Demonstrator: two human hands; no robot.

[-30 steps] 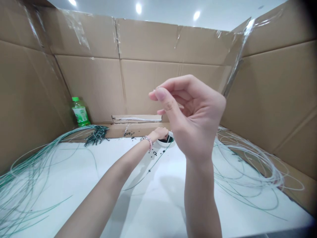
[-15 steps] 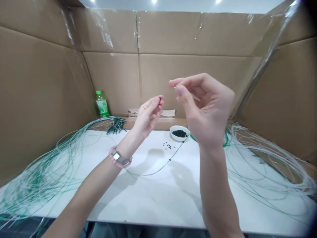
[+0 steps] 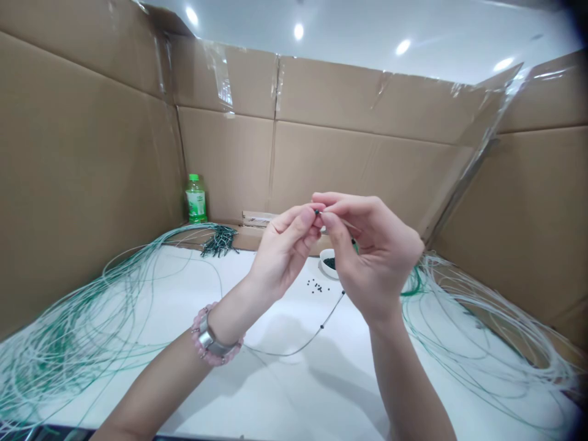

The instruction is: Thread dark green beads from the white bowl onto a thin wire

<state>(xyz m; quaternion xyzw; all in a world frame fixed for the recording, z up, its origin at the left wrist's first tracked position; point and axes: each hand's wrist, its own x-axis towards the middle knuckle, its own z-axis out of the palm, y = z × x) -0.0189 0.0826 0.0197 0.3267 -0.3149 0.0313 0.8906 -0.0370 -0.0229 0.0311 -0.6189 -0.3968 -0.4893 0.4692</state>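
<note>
Over the desk (image 3: 275, 392), our left hand (image 3: 278, 254) pinches a bead (image 3: 316, 212) beside the cord (image 3: 322, 213) our right hand (image 3: 379, 251) grips. We should steady both hands — bead hole squarely facing the tip.

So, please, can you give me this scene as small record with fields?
Left hand: pinches a small dark bead
Right hand: pinches a thin pale strand, tip at the bead
Threaded: cannot tell
Bowl: white, dark beads inside, partly hidden by right hand
Loose beads: on the white tabletop, near the bowl
Bottle: upright, green cap, far left corner
Bundles of strands: left and right sides
</note>
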